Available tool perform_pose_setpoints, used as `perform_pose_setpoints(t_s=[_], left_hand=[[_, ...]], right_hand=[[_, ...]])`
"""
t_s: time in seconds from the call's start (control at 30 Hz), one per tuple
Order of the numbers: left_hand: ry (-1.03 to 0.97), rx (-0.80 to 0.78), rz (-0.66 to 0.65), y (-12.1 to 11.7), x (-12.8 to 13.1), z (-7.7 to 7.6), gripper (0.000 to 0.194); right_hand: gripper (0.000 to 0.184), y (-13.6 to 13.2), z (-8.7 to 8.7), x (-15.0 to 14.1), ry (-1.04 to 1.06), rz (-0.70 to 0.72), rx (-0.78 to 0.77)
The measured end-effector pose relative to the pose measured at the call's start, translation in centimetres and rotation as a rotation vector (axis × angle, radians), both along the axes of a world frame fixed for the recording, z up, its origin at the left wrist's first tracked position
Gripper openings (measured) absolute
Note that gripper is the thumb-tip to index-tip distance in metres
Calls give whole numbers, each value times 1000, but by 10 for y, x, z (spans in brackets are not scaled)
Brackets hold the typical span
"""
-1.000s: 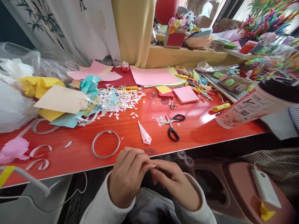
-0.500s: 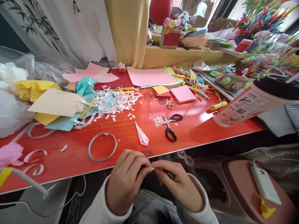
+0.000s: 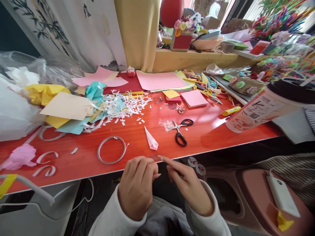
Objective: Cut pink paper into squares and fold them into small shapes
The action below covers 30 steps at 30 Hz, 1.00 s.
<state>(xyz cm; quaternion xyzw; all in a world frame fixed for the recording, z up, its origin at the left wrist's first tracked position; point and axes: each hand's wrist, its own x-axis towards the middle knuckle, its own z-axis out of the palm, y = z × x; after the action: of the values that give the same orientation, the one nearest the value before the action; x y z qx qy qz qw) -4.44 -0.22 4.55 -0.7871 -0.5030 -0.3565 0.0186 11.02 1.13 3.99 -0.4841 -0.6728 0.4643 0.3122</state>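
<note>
Just past the front edge of the red table [image 3: 134,137], my left hand [image 3: 137,185] is curled, thumb and fingers together. Whatever it may hold is hidden. Opposite it, my right hand [image 3: 189,185] has its index finger stretched toward the left hand and its thumb apart, with nothing seen in it. A pointed, folded piece of pink paper [image 3: 152,141] lies on the table beyond both hands. To its right rest spread scissors [image 3: 179,127] with black handles. A coil of narrow strip [image 3: 112,162] lies left of the hands.
White paper scraps [image 3: 128,106] heap beside coloured sheets and plastic bags on the left. A stack of pink squares [image 3: 194,99] and a yellow square [image 3: 171,94] lie farther back. A large cup [image 3: 258,109] stands at the right, near a yellow glue stick [image 3: 231,111].
My hands have come apart from a fingertip-to-fingertip pinch. The right index finger has straightened, while the left fingers have curled in. The view has shifted slightly; the table items lie as before.
</note>
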Motion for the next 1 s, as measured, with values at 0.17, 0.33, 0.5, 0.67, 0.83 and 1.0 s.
perform_pose_setpoints(t_s=[0.17, 0.33, 0.5, 0.67, 0.83, 1.0], left_hand=[[-13, 33, -18, -1, -1, 2, 5], [39, 78, -46, -1, -3, 0, 1], [52, 136, -38, 1, -2, -7, 7], [117, 199, 35, 4, 0, -16, 8], [183, 238, 83, 5, 2, -22, 5], [14, 205, 49, 1, -1, -16, 9]], right_hand=[[28, 0, 1, 1, 15, 58, 74], [30, -6, 6, -3, -8, 78, 134], [28, -7, 5, -7, 45, 50, 107], [29, -8, 5, -13, 106, 58, 10], [31, -3, -4, -16, 100, -5, 4], [30, 6, -12, -7, 54, -258, 20]])
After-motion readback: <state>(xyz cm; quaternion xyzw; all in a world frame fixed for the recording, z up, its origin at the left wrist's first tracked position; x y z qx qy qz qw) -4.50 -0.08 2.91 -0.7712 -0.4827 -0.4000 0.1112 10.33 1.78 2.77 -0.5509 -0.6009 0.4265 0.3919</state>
